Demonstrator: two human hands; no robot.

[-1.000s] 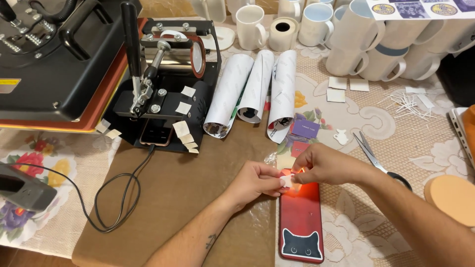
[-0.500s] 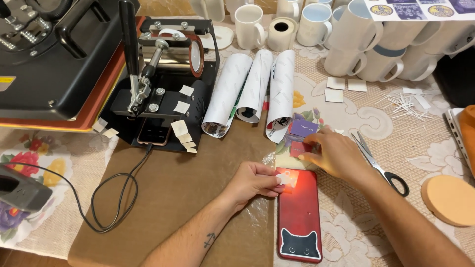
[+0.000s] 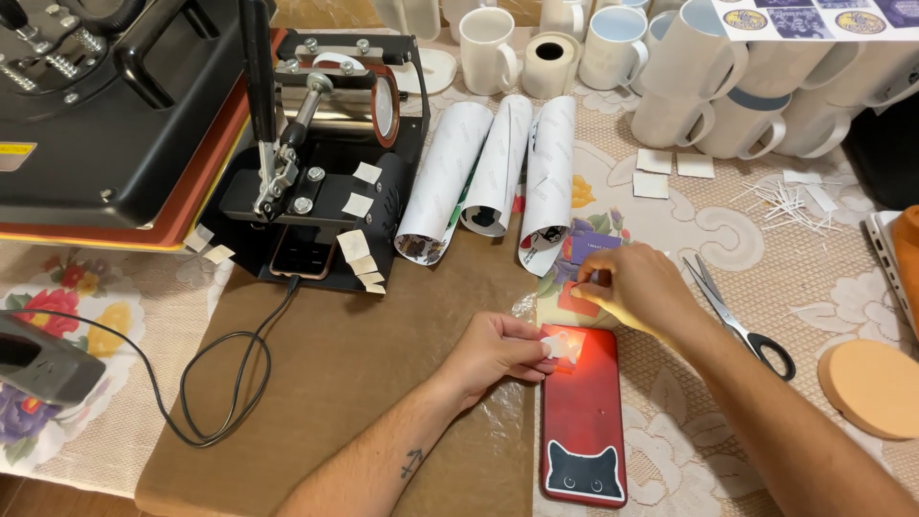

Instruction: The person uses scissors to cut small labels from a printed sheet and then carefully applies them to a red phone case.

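My left hand point(image 3: 498, 352) pinches a small white paper piece point(image 3: 559, 346) at the top end of a red phone point(image 3: 582, 414), which lies flat and has a black cat face at its near end. My right hand point(image 3: 639, 285) rests just beyond the phone, its fingertips on a small red sticker point(image 3: 576, 299) lying on a pale backing sheet point(image 3: 551, 309). A purple card point(image 3: 592, 246) lies just past that hand. Clear plastic film point(image 3: 505, 421) lies under the phone's left side on brown paper point(image 3: 335, 373).
A black mug heat press point(image 3: 321, 163) and a flat heat press point(image 3: 105, 115) stand at the left, with a cable point(image 3: 225, 383) looping forward. Three rolled white sheets point(image 3: 498, 177) lie ahead. White mugs point(image 3: 689, 86) line the back. Scissors point(image 3: 737, 321) and an orange disc point(image 3: 871, 388) sit at the right.
My right hand has left the phone's top end and moved away to the sticker sheet beyond it. My left hand stays on the phone with the small paper piece.
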